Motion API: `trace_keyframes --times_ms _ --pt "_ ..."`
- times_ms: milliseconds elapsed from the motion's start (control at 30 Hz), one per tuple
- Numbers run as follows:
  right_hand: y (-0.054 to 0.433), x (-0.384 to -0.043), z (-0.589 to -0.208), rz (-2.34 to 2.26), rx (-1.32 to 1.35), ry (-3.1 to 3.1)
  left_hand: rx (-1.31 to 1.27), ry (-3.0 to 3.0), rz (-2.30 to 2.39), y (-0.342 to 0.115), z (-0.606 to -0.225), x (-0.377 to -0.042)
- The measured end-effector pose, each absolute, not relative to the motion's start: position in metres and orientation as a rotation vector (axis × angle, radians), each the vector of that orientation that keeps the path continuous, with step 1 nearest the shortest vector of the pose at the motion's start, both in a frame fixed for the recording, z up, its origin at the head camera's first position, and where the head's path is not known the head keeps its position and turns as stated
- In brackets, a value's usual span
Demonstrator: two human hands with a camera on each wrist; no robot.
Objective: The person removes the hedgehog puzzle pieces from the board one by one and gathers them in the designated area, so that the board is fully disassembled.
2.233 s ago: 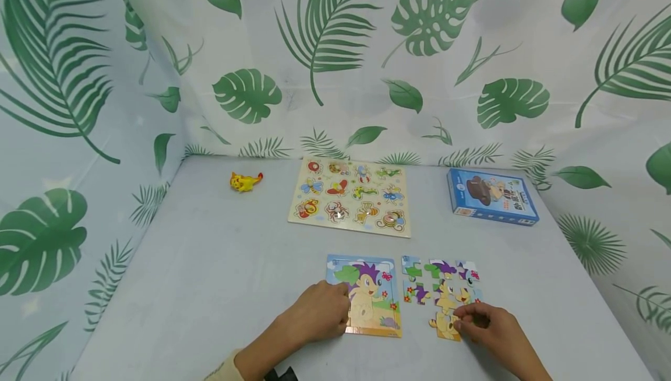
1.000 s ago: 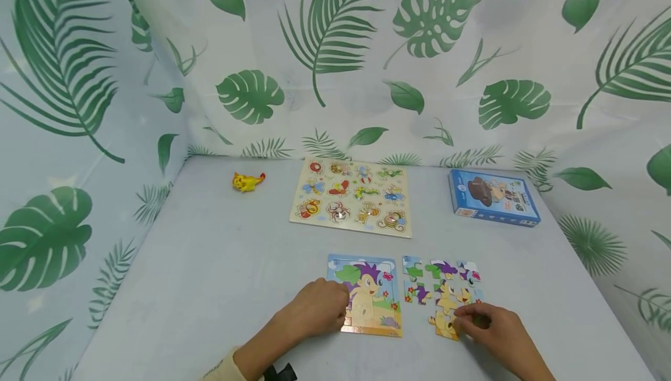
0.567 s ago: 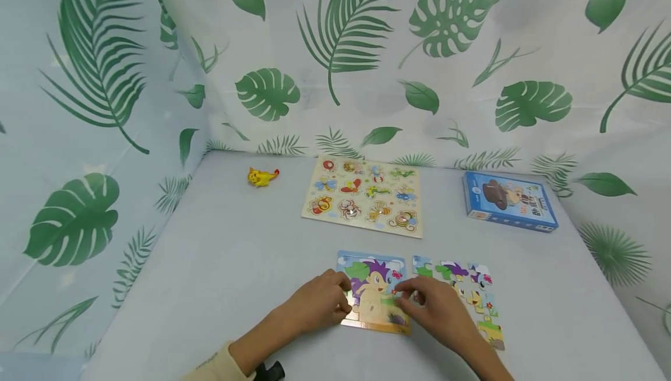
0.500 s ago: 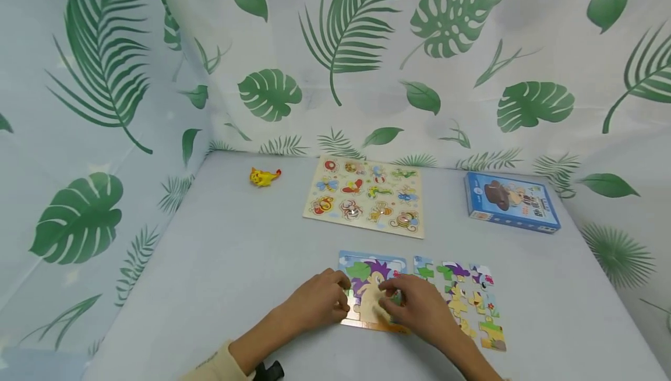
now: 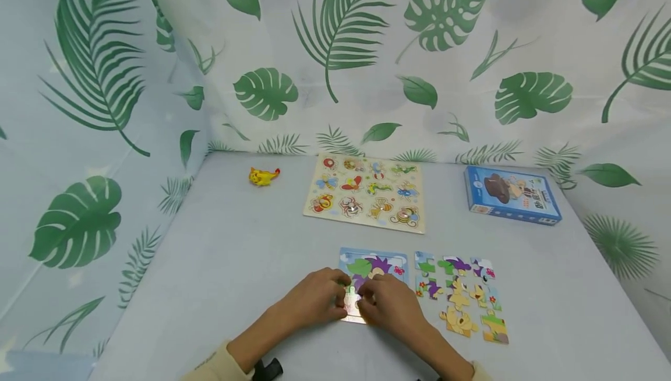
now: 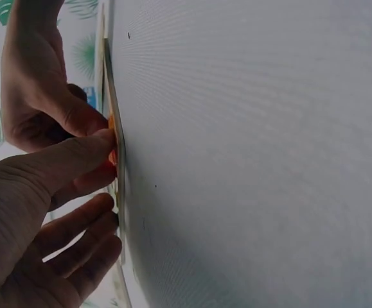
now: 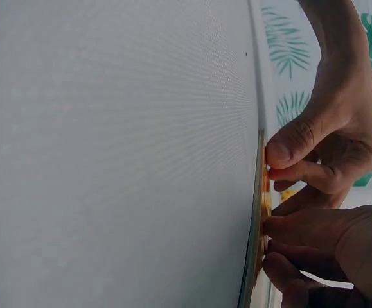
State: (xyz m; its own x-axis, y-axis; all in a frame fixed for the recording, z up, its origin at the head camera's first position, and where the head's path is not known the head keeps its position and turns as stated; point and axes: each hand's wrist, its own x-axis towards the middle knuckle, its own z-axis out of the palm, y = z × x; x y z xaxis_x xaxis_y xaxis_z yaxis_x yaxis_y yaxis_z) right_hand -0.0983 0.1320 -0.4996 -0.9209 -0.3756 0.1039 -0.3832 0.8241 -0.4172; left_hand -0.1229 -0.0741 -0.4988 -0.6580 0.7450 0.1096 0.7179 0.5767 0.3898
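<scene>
A square hedgehog puzzle tray (image 5: 373,251) lies on the table, partly hidden by both hands. At its lower left corner is a shiny puzzle piece (image 5: 352,298) with a visible knob outline. My left hand (image 5: 314,299) pinches at this piece from the left, thumb and forefinger bent down to the tray. From the right, my right hand (image 5: 394,305) brings its bent thumb and forefinger to the same corner. Both wrist views show fingertips meeting an orange surface on the thin tray edge (image 7: 257,212). To the right lie several loose puzzle pieces (image 5: 459,296) in rows.
Behind the tray lies a wooden insect peg puzzle (image 5: 365,194). A blue box (image 5: 512,196) is at the back right, and a small yellow cat figure (image 5: 264,177) at the back left. A leaf-patterned curtain (image 5: 356,37) encloses the table.
My right hand has left the loose pieces at the right and moved left over the tray, close to my left hand. The left hand stays at the tray's left edge. The view shifted slightly.
</scene>
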Motion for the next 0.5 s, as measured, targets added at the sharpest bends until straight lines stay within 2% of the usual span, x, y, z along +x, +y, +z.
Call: trace_keyframes --times_ms 500 --pt "0.1395 -0.1012 -0.5034 1.263 0.494 -3.0 1.278 2.763 0.677 -0.0727 -0.5011 -0.1231"
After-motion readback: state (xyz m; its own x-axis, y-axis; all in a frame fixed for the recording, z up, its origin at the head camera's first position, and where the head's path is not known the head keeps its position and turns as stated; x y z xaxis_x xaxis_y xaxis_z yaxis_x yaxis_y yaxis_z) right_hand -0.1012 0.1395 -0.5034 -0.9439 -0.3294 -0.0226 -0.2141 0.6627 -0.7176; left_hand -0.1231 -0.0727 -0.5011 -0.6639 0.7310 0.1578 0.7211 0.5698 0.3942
